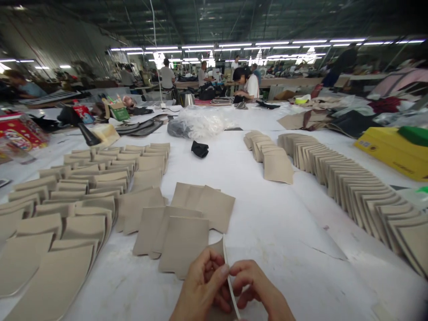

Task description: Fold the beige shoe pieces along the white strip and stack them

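Head view: the left hand [200,290] and right hand [259,290] both pinch a tan piece [224,249] edge-on between them. If the pinch loosens, it may slip onto the fanned pile [182,240] just beyond the fingers.

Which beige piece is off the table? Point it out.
The beige piece pinched between the left hand and right hand, edge-on; all others lie flat on the table.

Vast workshop — white tables [267,214], ceiling strip lights [234,44]
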{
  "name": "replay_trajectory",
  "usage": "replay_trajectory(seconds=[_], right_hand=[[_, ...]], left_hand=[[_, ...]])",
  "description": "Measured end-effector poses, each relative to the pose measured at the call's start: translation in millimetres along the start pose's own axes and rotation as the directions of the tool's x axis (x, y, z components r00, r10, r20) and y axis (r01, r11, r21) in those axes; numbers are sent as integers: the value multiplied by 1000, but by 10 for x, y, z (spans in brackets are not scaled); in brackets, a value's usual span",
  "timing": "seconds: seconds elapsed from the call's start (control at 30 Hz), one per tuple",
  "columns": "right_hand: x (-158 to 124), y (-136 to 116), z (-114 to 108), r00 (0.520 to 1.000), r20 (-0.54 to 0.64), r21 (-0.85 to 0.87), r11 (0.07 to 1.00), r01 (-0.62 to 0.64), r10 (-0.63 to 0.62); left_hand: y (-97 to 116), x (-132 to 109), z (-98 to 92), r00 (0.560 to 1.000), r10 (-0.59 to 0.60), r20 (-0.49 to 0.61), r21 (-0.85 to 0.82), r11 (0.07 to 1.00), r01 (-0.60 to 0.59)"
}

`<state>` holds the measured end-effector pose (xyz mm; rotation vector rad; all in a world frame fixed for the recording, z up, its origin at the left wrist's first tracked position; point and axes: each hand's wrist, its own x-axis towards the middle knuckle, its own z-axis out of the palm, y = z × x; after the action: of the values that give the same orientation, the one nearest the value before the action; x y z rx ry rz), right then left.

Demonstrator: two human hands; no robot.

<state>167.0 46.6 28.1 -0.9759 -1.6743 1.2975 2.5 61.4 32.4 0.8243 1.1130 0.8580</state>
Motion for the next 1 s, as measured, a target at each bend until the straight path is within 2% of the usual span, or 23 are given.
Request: replay_trajectory(seconds=[0.03,0.1,0.13,0.2,0.33,0.57,1.0], right_hand=[[18,-6,2,995,-12,110,990,-93,95],[63,-7,28,956,-68,286,923,-257,287],[85,2,51,929,-88,354,883,-308,360],[121,36,108,901,-88,456,821,-343,425],[144,103,199,898,-47,526,775,-350,437],[143,97,214,892,-48,544,761,-355,450],[142,150,232,895,-47,548,760,-348,443]], left_hand=[[-36,14,8,1000,-16,0,-4,1000,16],[-104,40,23,998,-56,2,-18,998,56],[-135,51,28,997,-76,3,-30,997,76],[-185,64,35,994,-112,14,-60,992,113],[-216,54,44,991,-130,44,-85,987,133],[-204,45,63,995,-99,9,-46,994,99],[-281,57,39,998,-54,34,35,998,53]])
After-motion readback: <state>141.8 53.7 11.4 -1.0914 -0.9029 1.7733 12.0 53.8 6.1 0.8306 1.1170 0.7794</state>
